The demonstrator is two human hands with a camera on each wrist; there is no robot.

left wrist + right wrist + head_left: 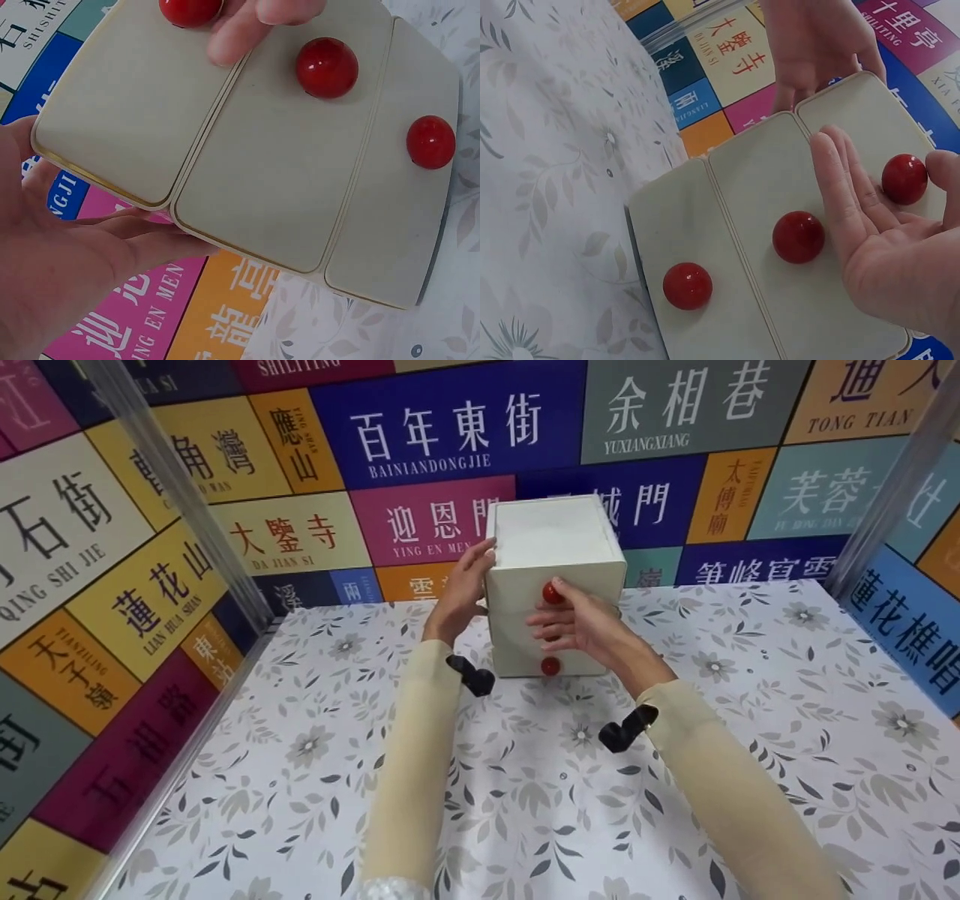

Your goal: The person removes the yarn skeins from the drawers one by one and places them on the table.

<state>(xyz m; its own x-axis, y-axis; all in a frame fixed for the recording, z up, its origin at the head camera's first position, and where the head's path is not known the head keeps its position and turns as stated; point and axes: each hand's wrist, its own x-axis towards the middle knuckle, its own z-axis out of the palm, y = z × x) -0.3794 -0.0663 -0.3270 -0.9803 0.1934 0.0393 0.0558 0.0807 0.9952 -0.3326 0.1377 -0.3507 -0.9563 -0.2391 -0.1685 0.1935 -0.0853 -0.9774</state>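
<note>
A small cream drawer cabinet (555, 536) stands on the table, with three drawer fronts, each bearing a round red knob. Against the cabinet's left side rests my left hand (459, 594), its fingers fairly straight along the side wall. My right hand (589, 626) is at the front, pinching the top knob (905, 179) between thumb and index finger, while the other fingers stretch across the drawer front. Below it are the middle knob (799, 237) and the bottom knob (550, 666). All three drawers look closed.
A white tablecloth (315, 810) with grey leaves and flowers covers the table. Behind the cabinet rises a wall of colourful place-name signs (457, 427). Clear upright strips (187, 487) stand at the back corners. Each wrist wears a black strap (628, 729).
</note>
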